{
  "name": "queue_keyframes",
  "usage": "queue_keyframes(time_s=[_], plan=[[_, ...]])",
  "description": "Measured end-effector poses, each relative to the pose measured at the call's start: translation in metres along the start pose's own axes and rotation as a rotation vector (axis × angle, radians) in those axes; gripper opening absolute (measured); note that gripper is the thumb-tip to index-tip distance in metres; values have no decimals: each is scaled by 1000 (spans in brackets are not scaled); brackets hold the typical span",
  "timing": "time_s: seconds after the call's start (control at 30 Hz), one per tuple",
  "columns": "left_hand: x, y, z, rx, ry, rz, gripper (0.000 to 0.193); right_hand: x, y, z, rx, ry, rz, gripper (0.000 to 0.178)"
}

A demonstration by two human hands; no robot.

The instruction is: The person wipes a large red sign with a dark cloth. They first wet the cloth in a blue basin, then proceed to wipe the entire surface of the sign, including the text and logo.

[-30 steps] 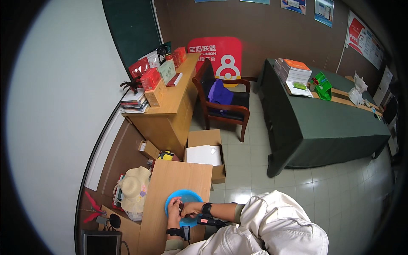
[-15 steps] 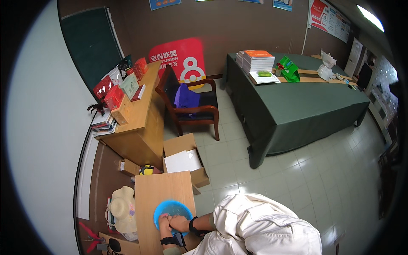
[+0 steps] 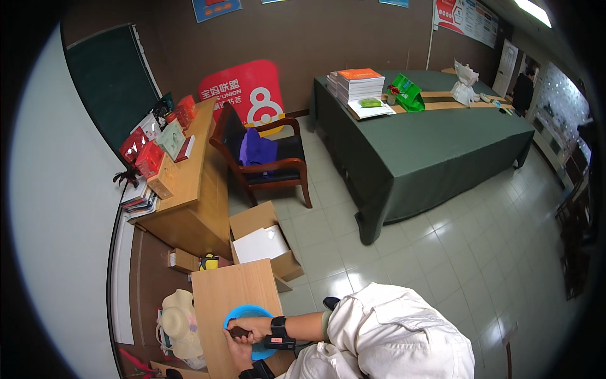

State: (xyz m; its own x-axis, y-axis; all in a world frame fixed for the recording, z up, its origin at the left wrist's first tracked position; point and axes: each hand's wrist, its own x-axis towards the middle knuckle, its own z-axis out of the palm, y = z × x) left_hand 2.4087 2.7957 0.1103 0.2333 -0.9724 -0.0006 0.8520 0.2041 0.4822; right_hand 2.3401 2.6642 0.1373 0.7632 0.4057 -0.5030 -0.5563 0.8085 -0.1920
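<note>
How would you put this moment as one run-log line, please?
right hand: holding dark brown object | left hand: beside it, grip unclear | blue basin: at hands, on wooden table

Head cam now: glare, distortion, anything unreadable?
Head view: ceiling light blown out at upper right, bright glare patches on the floor tiles; head view: fisheye bows the edge of the white panel, corners go black; head view: dark item at the blue basin too small to identify.
</note>
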Motion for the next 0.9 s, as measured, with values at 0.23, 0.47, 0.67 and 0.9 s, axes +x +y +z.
queue_keyframes(time_s=[0.23, 0.47, 0.67, 0.9], plan=[[26, -23, 18, 117, 626, 312, 45, -2, 19, -10, 456, -191, 130, 35], [30, -1, 8, 171, 617, 268, 30, -24, 8, -2, 455, -259, 133, 39], [41, 15, 18, 319, 612, 144, 15, -15, 6, -9, 90, -143, 79, 26], [47, 18, 21, 669, 657, -64, 16, -13, 8, -14, -282, -36, 119, 15]])
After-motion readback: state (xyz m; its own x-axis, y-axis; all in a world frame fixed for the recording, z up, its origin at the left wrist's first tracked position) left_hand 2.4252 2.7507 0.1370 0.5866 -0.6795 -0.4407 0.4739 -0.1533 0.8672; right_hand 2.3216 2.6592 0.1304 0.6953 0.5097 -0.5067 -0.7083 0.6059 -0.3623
